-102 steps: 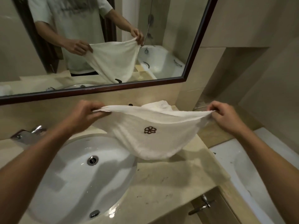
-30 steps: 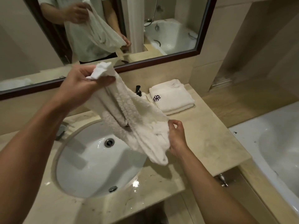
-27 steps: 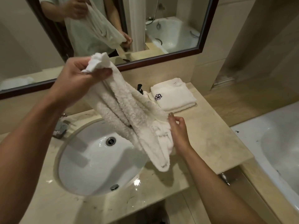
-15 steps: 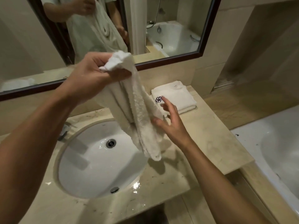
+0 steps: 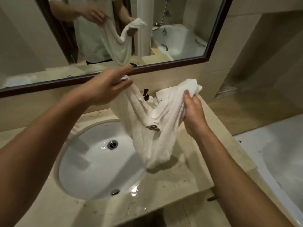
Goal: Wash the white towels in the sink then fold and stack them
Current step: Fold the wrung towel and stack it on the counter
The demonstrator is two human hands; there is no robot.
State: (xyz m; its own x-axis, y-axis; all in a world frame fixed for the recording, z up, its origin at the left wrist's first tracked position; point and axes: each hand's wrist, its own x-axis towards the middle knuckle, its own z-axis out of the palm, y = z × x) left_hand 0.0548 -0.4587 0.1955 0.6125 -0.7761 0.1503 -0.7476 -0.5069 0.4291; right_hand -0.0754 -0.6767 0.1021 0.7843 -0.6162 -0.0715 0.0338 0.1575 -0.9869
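Note:
A white towel (image 5: 154,128) with a dark embroidered flower hangs in a sagging U between my two hands, over the right rim of the white oval sink (image 5: 91,161). My left hand (image 5: 106,86) pinches one end high up, near the mirror's frame. My right hand (image 5: 192,110) grips the other end, bunched at its fingertips. Behind the hanging towel a folded white towel (image 5: 159,94) lies on the counter's back right; only a small corner of it shows.
The beige stone counter (image 5: 172,185) has water puddles by the sink's front rim. A dark small object (image 5: 145,94) stands at the back. A mirror (image 5: 188,30) spans the wall. A white bathtub (image 5: 282,153) lies to the right, below counter level.
My right hand has taken hold of the towel's lower end and lifted it to the right. The towel now hangs spread between both hands instead of dangling from the left one.

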